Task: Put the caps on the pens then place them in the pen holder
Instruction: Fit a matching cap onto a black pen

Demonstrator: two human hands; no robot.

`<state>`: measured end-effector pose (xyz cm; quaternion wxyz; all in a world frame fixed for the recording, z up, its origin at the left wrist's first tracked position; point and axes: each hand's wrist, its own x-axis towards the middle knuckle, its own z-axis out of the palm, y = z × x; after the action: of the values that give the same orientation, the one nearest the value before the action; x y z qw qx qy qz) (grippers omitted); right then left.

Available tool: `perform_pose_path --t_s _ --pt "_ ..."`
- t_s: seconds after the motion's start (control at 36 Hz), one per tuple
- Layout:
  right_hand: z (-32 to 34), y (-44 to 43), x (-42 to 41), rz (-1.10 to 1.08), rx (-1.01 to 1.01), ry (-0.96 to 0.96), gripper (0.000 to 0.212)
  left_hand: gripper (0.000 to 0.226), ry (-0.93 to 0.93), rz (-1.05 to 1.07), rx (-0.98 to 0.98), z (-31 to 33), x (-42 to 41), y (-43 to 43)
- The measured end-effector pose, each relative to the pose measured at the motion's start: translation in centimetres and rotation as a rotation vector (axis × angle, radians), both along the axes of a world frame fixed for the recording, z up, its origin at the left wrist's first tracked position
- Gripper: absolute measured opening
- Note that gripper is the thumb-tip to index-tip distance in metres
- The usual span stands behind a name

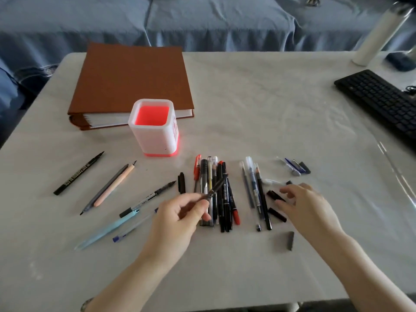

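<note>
My left hand [180, 218] pinches slim uncapped black pen [216, 189], raised above pen cluster. My right hand [308, 206] loosely spread, over black cap [275, 196]. White, red-lined pen holder [153, 131] beyond left hand. Barrel print unreadable.

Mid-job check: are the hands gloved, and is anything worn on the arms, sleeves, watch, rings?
No gloves: left hand and right hand are bare, no rings showing. The left forearm and right forearm are bare, with no watch or band at the wrists. At the bottom edge by the left elbow a small dark patterned scrap shows, perhaps a sleeve hem; too little to tell.
</note>
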<state>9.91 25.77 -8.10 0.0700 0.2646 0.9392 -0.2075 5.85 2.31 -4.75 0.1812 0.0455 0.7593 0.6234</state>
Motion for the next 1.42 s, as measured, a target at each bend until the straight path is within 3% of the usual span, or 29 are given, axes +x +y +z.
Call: perform_pose_path --t_s 0.17,0.25,0.33,0.44,0.69,0.92,1.08,1.17,1.22,1.33,1.42 --pt "-0.1 -0.3 -0.3 0.075 0.100 0.011 0.020 0.016 0.043 -0.080 -0.112 0.1 -0.2 -1.2" --pt "1.4 -1.3 -0.1 0.036 -0.198 0.150 0.015 0.017 0.059 -0.106 -0.158 0.0 -0.3 -1.8" --pt "3.2 -2.9 0.1 0.124 -0.479 0.236 0.024 0.024 0.068 -0.148 -0.171 0.2 -0.2 -2.3" --pt "4.9 -4.4 0.4 0.180 -0.666 0.300 0.020 0.033 0.089 -0.176 -0.185 0.5 -0.1 -2.8" --pt "5.0 -5.3 0.3 0.161 -0.736 0.314 0.029 0.039 0.126 -0.167 -0.176 1.1 0.4 -3.3" --pt "5.2 -6.9 0.5 0.246 -0.821 0.221 0.032 0.024 0.174 -0.222 -0.236 1.7 0.8 -3.2" --pt "5.4 -7.6 0.8 0.267 -0.840 0.318 0.035 0.036 0.196 -0.184 -0.236 1.5 1.0 -3.1" --pt "5.1 -7.8 0.9 0.294 -0.794 0.367 0.016 0.029 0.131 -0.162 -0.184 1.8 1.2 -2.9" --pt "5.0 -7.8 1.1 0.326 -0.763 0.384 0.017 0.025 0.021 -0.157 -0.117 2.0 1.1 -2.8" --pt "4.5 -7.6 1.2 0.436 -0.716 0.363 0.019 0.020 -0.390 -0.179 0.058 2.0 0.9 -3.1" --pt "3.7 -7.8 1.1 0.444 -0.746 0.335 0.016 0.028 -0.505 -0.179 0.089 1.5 1.0 -3.4"
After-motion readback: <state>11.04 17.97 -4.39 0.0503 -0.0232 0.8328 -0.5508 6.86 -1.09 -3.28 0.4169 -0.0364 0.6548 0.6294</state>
